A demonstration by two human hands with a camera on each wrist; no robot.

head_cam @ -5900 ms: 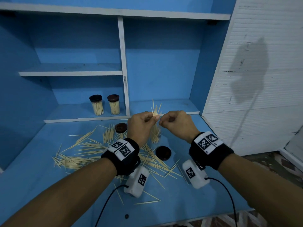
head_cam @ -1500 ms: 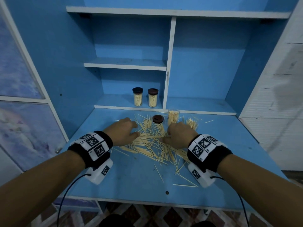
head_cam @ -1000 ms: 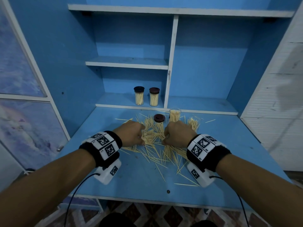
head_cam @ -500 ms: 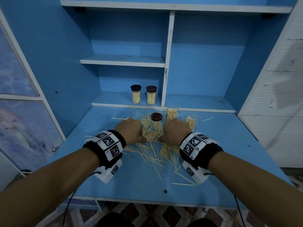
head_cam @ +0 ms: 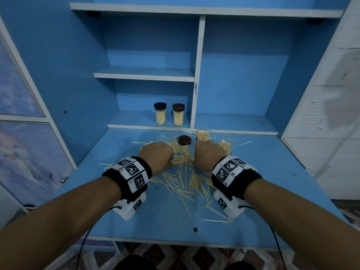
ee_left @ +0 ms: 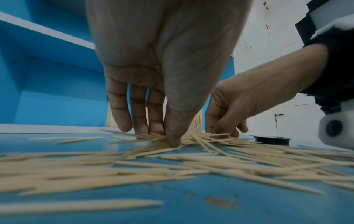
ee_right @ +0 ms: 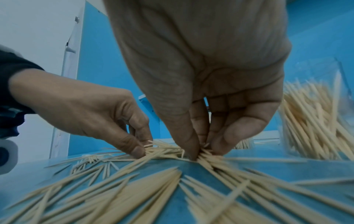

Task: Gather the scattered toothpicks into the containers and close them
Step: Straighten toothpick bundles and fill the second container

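The scattered toothpicks (head_cam: 185, 172) lie in a loose heap on the blue desk surface (head_cam: 272, 182), thickest between the two hands and thinning toward the near edge. The left hand (head_cam: 155, 155) reaches down into the left side of the heap, fingers and thumb drawn together, pinching a cluster of toothpicks against the surface. The right hand (head_cam: 209, 155) does the same on the right side, its thumb and fingertips closed narrowly on a small bunch. Just beyond the right hand stands an open clear container (head_cam: 203, 134), upright and full of toothpicks; to its right a second clear container (head_cam: 226, 146) holds sticks that splay at angles. A dark round lid (head_cam: 184, 140) sits at the far side of the heap, left of the open container. On the low shelf (head_cam: 136, 119) behind stand two capped containers (head_cam: 169, 116) of toothpicks, side by side. Both wrists wear black bands (head_cam: 134, 175) carrying white blocks printed with square black-and-white marker codes; small characters beside the codes are too small to read.
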